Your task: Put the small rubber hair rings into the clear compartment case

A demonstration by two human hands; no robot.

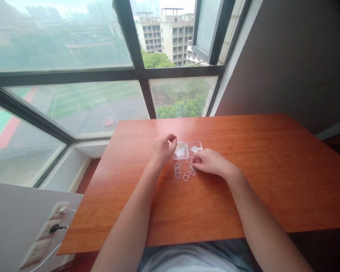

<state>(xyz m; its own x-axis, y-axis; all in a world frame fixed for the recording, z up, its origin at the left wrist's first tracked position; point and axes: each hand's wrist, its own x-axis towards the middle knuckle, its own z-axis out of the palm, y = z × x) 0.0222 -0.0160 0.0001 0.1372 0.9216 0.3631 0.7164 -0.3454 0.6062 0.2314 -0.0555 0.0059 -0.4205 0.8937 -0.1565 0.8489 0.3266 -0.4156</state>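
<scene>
A small clear plastic box (187, 149) with compartments sits on the wooden table (272, 170); a few rings lie inside its left part. Several small metal rings (184, 172) are scattered on the table just in front of it. My left hand (162, 148) hovers at the box's left end, fingers curled in a pinch; what they hold is too small to make out. My right hand (208, 161) rests on the table to the right of the loose rings, fingers pinched at the nearest ring.
A large window (102, 75) rises beyond the table's far edge. A brown wall (294, 56) stands to the right. At lower left are wall sockets (49, 230) with plugged cables. The table's near edge is at my lap.
</scene>
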